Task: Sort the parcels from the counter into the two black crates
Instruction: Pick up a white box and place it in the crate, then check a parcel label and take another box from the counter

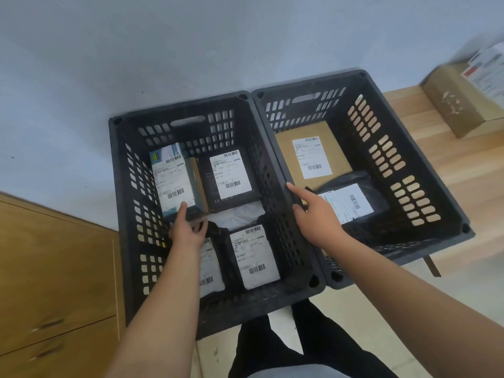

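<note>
The left hand (188,230) gripped the near end of the teal box (174,181), thumb up on its label and fingers hidden beneath, inside the left crate (245,306) beside a black box (231,197) and bags (255,257) whose labels were too small to read. The right hand (313,214) rested open on the rim where that crate met the right crate (308,83), index finger straight, other fingers hidden. Both forearms reached forward and down; a carton (458,105) on the counter (436,165) was cut off.

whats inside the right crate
The right crate holds a brown box with a white label at the far end and a black bag, also labelled, nearer. The right hand covers part of the bag. Anything beneath the two parcels is hidden.
</note>
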